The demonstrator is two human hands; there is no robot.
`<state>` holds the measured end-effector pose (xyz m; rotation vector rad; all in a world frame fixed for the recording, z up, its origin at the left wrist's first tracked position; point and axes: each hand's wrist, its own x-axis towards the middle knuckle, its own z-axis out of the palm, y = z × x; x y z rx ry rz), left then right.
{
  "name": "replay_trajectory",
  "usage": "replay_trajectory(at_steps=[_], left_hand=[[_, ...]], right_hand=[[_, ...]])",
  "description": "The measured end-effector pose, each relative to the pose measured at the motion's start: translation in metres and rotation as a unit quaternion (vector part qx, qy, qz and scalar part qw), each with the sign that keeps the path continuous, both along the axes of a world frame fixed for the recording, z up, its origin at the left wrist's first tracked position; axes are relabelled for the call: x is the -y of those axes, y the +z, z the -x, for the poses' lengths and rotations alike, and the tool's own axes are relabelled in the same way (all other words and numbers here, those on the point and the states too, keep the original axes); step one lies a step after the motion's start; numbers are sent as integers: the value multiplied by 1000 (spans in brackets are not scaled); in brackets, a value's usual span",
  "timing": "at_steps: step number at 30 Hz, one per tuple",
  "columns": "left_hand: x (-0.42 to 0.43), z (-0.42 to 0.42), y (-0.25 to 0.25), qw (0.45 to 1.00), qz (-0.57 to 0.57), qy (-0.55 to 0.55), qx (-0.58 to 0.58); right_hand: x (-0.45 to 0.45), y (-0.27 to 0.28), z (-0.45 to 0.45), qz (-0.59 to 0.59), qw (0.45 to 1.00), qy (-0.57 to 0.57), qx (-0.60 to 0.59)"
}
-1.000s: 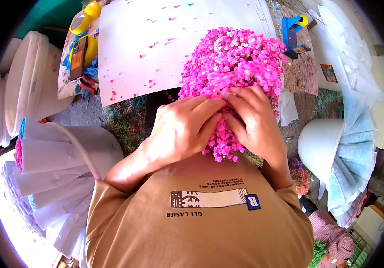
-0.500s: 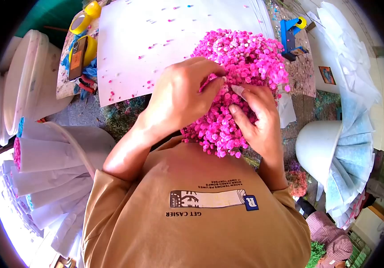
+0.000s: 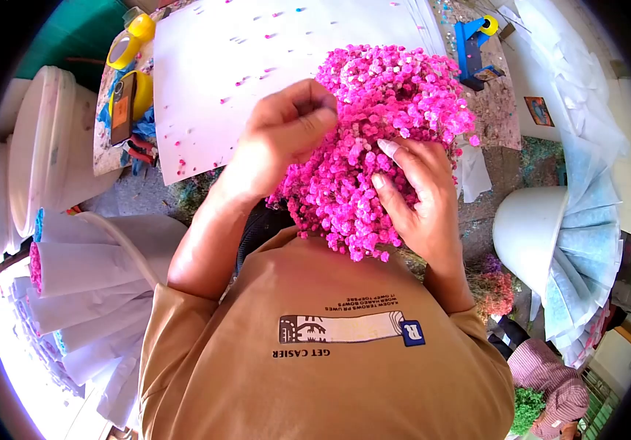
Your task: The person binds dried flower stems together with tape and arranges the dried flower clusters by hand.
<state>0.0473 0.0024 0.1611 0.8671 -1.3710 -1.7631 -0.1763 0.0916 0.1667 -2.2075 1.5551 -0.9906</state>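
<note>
A large bunch of bright pink baby's breath [image 3: 396, 95] fills the space in front of my chest, over the near part of the white paper. My right hand [image 3: 422, 183] is wrapped about its right side, thumb and fingers pressed into the blossoms; the stems are hidden. On the left, my left hand [image 3: 290, 128] is raised beside the flowers, its fingers curled in a pinch. Whatever those fingertips may hold is too small or hidden to make out.
White paper sheets [image 3: 205, 81] with loose petals cover the table. Tape rolls [image 3: 123, 53], a phone [image 3: 122, 110] and red-handled pliers [image 3: 139, 150] lie left; a blue tape dispenser [image 3: 469, 55] stands right. Buckets of wrapped bunches flank me, and another person [image 3: 550, 381] is behind at right.
My left hand has drawn away from the blossoms, left and slightly up, still pinched. The flower bunch spreads a little further left, while my right hand keeps its hold.
</note>
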Motion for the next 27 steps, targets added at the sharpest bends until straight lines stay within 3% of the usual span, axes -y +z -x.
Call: replay_trajectory(at_steps=[1, 3, 6, 7, 8, 9, 11, 13, 14, 18, 21, 27], left_hand=[[5, -2, 2, 971, -169, -31, -166], [4, 4, 12, 972, -171, -9, -161], [12, 8, 20, 991, -100, -85, -11], [11, 12, 20, 991, -99, -88, -10], [9, 18, 19, 992, 20, -82, 95], [6, 23, 19, 968, 139, -74, 197], [3, 26, 18, 953, 155, -67, 252], [1, 24, 5, 896, 308, -46, 316], [0, 23, 3, 890, 292, -49, 346], [-5, 26, 7, 877, 323, -17, 355], [-5, 31, -1, 883, 361, 23, 300], [-3, 40, -3, 842, 390, 11, 372]], right_hand=[[0, 0, 0, 1, 1000, 3, -1], [0, -1, 0, 3, 1000, 7, -2], [-1, 0, 0, -2, 1000, 1, -2], [-2, 0, 0, -1, 1000, -1, -6], [-3, 0, 0, -1, 1000, -3, -9], [-4, 0, 0, -1, 1000, -7, -8], [-6, -1, 0, -8, 1000, -13, -9], [-7, -1, 0, -6, 1000, -14, -10], [-7, -2, 0, -5, 1000, -11, -13], [-7, -2, -2, 4, 1000, -12, -16], [-6, -1, -3, 7, 1000, -12, -27], [-8, -3, -3, 8, 1000, -16, -24]])
